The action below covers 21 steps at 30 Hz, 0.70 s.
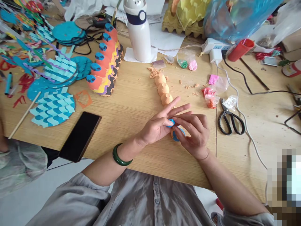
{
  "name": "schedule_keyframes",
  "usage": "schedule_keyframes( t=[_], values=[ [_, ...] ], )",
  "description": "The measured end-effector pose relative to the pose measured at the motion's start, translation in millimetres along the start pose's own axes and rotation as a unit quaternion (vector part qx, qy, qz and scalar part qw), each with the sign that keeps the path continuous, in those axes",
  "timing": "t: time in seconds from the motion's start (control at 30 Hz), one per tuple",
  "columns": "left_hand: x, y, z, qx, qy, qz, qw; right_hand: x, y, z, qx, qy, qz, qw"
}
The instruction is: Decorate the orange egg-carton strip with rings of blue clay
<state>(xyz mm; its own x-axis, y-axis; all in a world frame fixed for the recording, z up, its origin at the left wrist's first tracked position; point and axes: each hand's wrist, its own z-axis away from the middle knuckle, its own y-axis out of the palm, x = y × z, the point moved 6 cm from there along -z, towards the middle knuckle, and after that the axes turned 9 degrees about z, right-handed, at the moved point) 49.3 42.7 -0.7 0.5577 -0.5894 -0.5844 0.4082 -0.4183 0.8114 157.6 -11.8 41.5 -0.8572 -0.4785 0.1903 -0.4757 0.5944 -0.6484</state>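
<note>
Already, the orange row point(104, 59) wears blue caps, 3 orange domes point(163, 89) sit bare, and the left hand point(156, 127) and right hand point(195, 135) pinch blue clay point(176, 137) between their fingers.

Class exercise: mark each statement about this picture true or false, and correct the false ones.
1. A green bangle sits on the left wrist. True.
2. The right hand grips the scissors. False: the scissors lie on the table, and the right hand and left hand pinch blue clay.
3. The phone lies right of the scissors. False: it lies left of both hands.
4. The white bottle stands upright beyond the hands. True.
</note>
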Motion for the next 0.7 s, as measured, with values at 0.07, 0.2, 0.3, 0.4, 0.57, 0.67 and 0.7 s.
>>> schedule_keyframes(
  t=[0.07,0.2,0.3,0.4,0.57,0.67,0.7],
  values=[
    [-4,-0.5,0,-0.001,0.032,-0.043,0.999,-2,-2,-1,-0.010,0.013,0.002,1.000],
    [-18,-6.5,4,-0.081,0.122,-0.208,0.967,-10,-4,1,-0.008,0.055,0.033,0.998],
    [-23,-8.8,5,-0.128,0.146,-0.293,0.936,-15,-4,3,-0.005,0.067,0.040,0.997],
    [-24,-11.1,5,-0.153,0.150,-0.296,0.931,-17,-4,4,-0.010,0.075,0.011,0.997],
    [-23,-14.2,6,-0.175,0.150,-0.282,0.931,-15,-3,3,-0.008,0.059,0.006,0.998],
    [-20,-14.7,6,-0.171,0.141,-0.277,0.935,-14,-4,3,-0.014,0.050,-0.002,0.999],
    [-19,-14.9,6,-0.168,0.137,-0.273,0.937,-14,-4,3,-0.020,0.050,-0.010,0.998]
  ],
)
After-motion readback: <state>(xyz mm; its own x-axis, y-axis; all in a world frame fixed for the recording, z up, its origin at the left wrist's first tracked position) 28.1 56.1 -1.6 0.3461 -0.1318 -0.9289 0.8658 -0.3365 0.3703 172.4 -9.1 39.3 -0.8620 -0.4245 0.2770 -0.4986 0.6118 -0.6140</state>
